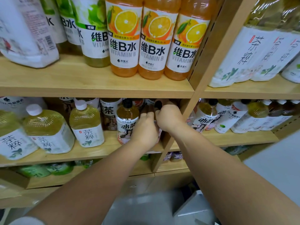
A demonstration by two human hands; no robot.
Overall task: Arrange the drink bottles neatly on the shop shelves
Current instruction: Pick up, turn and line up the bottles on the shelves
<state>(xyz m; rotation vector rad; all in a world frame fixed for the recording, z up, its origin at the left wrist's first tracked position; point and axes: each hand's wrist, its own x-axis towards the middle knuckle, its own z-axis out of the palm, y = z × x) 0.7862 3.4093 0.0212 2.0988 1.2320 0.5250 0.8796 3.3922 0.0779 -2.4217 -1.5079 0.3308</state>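
"So where was the dark tea bottle?"
"At the right end of the middle shelf, beside 1 amber tea bottle. Both the left hand and the right hand curled their fingers round it."
"How could they do it well?"
"It needed to be held upright and slid into line, label out, I think."
"What was inside?"
"Brown tea. Above, 3 orange bottles held orange drink."

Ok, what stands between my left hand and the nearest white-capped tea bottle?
One upright black-capped bottle of amber tea, right beside the left hand, seen in the head view.
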